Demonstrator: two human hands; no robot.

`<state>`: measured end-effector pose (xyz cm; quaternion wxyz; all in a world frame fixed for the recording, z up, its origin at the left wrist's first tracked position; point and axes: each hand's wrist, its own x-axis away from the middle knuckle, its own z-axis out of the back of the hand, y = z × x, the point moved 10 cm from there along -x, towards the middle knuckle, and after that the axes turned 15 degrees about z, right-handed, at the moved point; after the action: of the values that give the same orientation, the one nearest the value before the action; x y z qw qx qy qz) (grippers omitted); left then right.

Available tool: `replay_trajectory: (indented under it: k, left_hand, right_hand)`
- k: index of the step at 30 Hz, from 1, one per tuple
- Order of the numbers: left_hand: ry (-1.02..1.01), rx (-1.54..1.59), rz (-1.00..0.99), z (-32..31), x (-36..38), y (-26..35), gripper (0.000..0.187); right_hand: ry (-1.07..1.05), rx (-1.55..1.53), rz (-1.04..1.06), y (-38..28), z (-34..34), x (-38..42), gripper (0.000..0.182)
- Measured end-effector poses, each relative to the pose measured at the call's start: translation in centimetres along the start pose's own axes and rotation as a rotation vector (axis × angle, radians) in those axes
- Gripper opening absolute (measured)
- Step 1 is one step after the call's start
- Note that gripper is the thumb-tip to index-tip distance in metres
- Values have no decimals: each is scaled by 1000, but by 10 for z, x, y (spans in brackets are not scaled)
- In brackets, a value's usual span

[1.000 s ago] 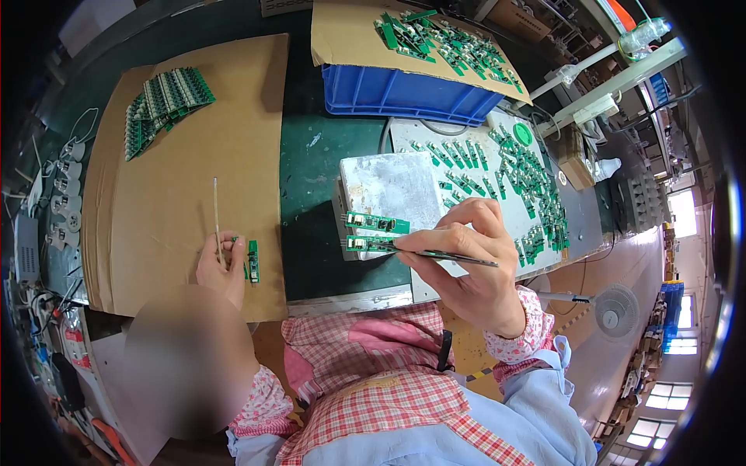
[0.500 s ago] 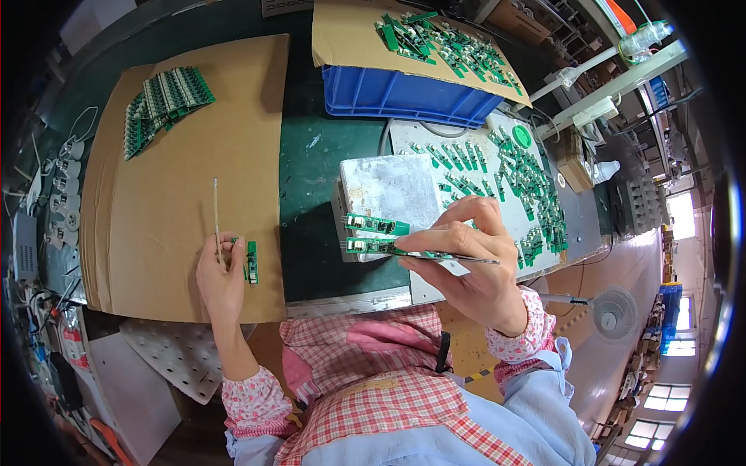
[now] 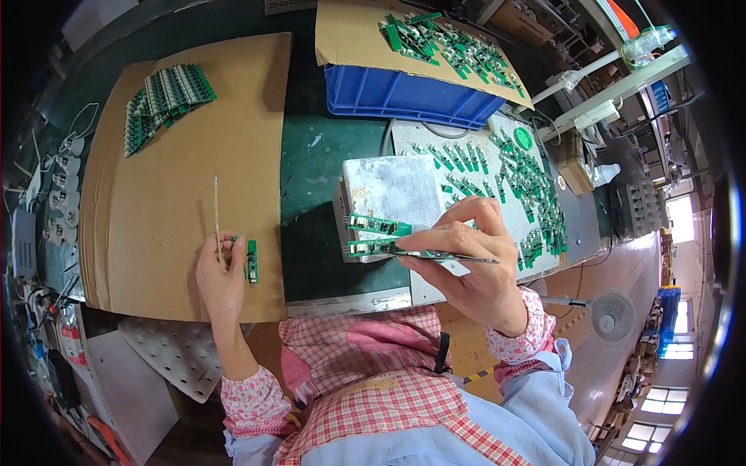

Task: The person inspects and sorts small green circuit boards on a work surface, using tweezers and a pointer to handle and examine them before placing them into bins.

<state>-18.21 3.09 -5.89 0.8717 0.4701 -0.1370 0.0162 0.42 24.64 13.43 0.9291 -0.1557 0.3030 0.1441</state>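
Note:
My left hand (image 3: 221, 278) is closed over the brown cardboard, pinching a thin pale rod (image 3: 216, 206) that points away from me. Just right of its fingers lies a small green circuit board (image 3: 252, 262). Over the metal block (image 3: 392, 182), my right hand (image 3: 478, 260) pinches the right end of another circuit board (image 3: 371, 248) between thumb and fingers. A thin strip with green bits (image 3: 458, 256) runs between those fingers; I cannot tell if it is a board seen edge-on. A further circuit board (image 3: 378, 225) rests on the block, just beyond the held one.
Stacked boards (image 3: 167, 101) lie on the far part of the cardboard sheet (image 3: 179, 272). Loose boards (image 3: 536, 182) cover the pale panel at right. Behind stands a blue crate (image 3: 404, 97) topped with cardboard and more boards (image 3: 458, 50). A fan (image 3: 614, 314) is at right.
The view has shifted very slightly. Both hands keep their places and their grips, and the boards lie as before.

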Motion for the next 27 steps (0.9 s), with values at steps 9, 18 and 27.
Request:
replay_trajectory:
  k: [9,18,27]
  left_hand:
    - [10,-21,-10,1,1,2,18]
    - [6,-34,-3,1,1,3,18]
    - [0,1,-1,0,0,0,17]
  right_hand:
    - [-10,-2,-11,-1,1,-2,32]
    - [10,-7,-7,-1,2,0,32]
    - [24,-20,-1,-1,3,0,34]
